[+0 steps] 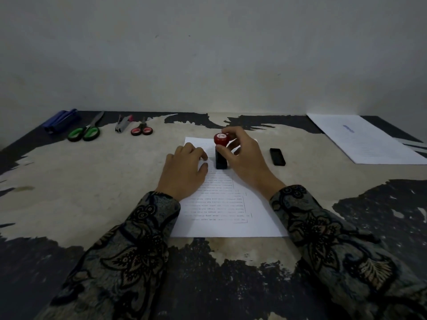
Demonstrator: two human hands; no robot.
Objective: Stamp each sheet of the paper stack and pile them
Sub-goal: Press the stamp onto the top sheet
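A printed white sheet [226, 211] lies in front of me on the table, its text upside down to me. A black stamp with a red round top [221, 152] stands upright on the far half of the sheet. My right hand [246, 160] grips the stamp, fingers curled round its red top and thumb against its side. My left hand [186, 172] rests on the sheet just left of the stamp, fingers loosely bent, pressing the paper down. A second pile of white paper [367, 140] lies at the far right of the table.
A small black stamp cap [277, 156] lies right of the sheet. Along the far left edge are blue markers [60, 120], green-handled scissors [86, 131], a stapler remover [123, 123] and small red-handled scissors [142, 129]. A grey wall stands behind the worn table [92, 181].
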